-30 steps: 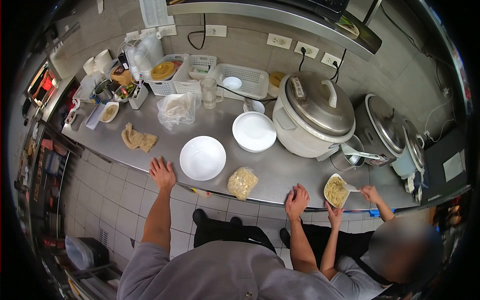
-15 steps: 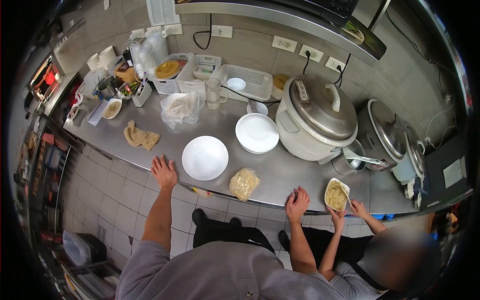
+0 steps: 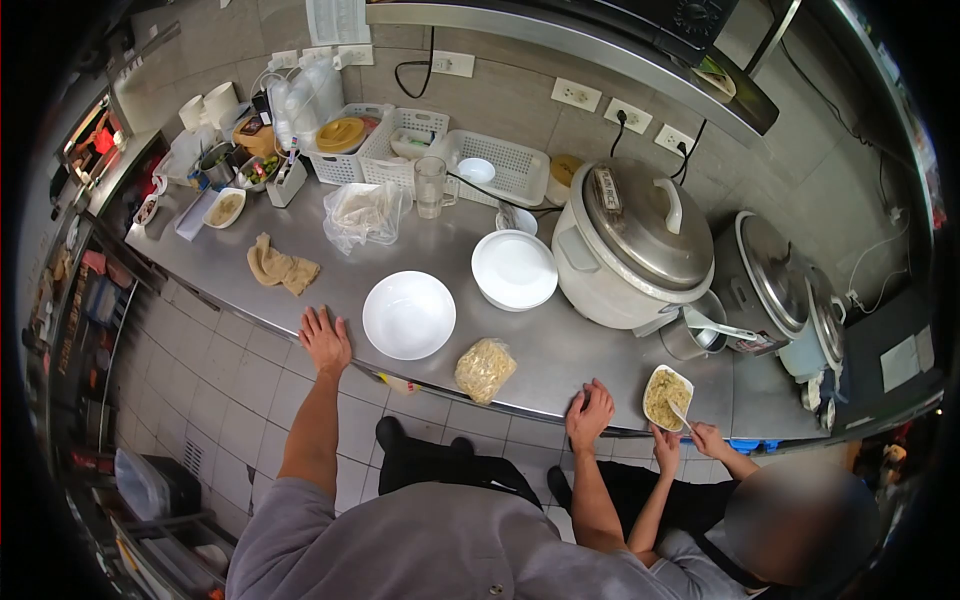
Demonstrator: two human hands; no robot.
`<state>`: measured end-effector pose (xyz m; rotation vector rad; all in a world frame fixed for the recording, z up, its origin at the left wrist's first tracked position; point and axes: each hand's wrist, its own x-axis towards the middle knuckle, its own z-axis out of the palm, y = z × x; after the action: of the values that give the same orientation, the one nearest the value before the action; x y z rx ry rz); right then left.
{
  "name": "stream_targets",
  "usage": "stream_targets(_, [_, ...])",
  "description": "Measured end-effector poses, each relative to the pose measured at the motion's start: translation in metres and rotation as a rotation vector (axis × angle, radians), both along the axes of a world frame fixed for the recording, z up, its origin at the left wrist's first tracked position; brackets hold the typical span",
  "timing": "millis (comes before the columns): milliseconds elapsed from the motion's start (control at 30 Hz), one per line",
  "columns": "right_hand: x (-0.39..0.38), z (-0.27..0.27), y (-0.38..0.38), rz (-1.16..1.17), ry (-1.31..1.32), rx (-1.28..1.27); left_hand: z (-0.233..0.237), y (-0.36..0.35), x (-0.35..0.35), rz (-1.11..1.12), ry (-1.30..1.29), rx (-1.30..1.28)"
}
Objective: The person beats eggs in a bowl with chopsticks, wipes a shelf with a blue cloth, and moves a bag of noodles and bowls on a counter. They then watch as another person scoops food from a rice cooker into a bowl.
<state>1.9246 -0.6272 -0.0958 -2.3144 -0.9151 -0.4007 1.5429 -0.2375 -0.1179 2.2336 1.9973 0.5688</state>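
Observation:
My left hand lies flat on the front edge of the steel counter, fingers apart and holding nothing. Just right of it stands a large white bowl with nothing in it. My right hand rests on the counter edge further right, its fingers loosely stretched and bare. Between my hands, near the edge, sits a clear plastic bag of pale yellow food. Behind the bag is a stack of white plates or bowls. To the right, a co-worker holds a spoon in a white dish of yellowish food.
A large rice cooker stands at the back right, with a metal pot beside it. A tan cloth, a plastic bag and a glass mug lie or stand further back. White baskets line the wall.
The co-worker's spoon has moved lower in the dish, and the dish has shifted slightly. My hands stay in place on the counter; the view has tilted a little.

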Motion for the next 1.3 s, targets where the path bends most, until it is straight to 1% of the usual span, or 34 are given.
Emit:
stream_targets(733, [0.004,-0.007,-0.002,0.002,0.009,0.002,0.002,0.0,0.0,0.008,0.008,-0.032])
stream_targets(833, [0.005,-0.007,-0.002,0.002,0.009,0.007,0.009,-0.002,0.002,0.014,0.004,-0.058])
stream_targets(1100, [0.003,-0.005,-0.001,-0.007,0.015,-0.006,0.002,0.0,0.0,0.006,0.012,-0.035])
stream_targets(1300, [0.0,-0.003,-0.001,-0.003,0.019,-0.005,0.011,-0.003,0.002,0.012,0.013,-0.069])
